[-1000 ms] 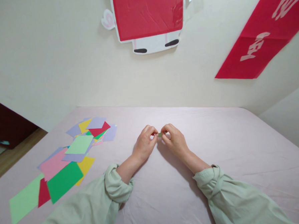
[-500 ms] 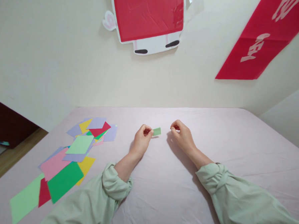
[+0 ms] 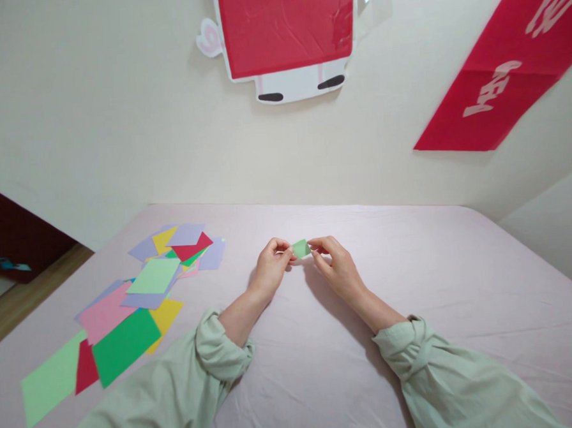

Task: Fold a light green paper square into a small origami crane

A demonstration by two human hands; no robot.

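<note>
A small folded-looking piece of light green paper [image 3: 301, 248] is held up just above the sheet near the middle of the head view. My left hand [image 3: 272, 266] pinches its left end between thumb and fingers. At the right end, the thumb and index finger of my right hand [image 3: 335, 266] close on the paper's edge. The fingertips hide both ends of the paper. To the left, a loose spread of coloured paper sheets [image 3: 127, 347] lies overlapped, in green, pink, yellow, red and lilac.
A pale pink sheet [image 3: 462, 281] covers the flat surface under my hands. Behind it rises a white wall [image 3: 93, 109] with a red and white cutout [image 3: 286, 29] and a red banner [image 3: 494, 82]. Wooden floor [image 3: 40, 281] shows beyond the left edge.
My right hand has moved left, from apart to the right end of the green paper. The paper has tilted slightly, while my left hand keeps its pinch.
</note>
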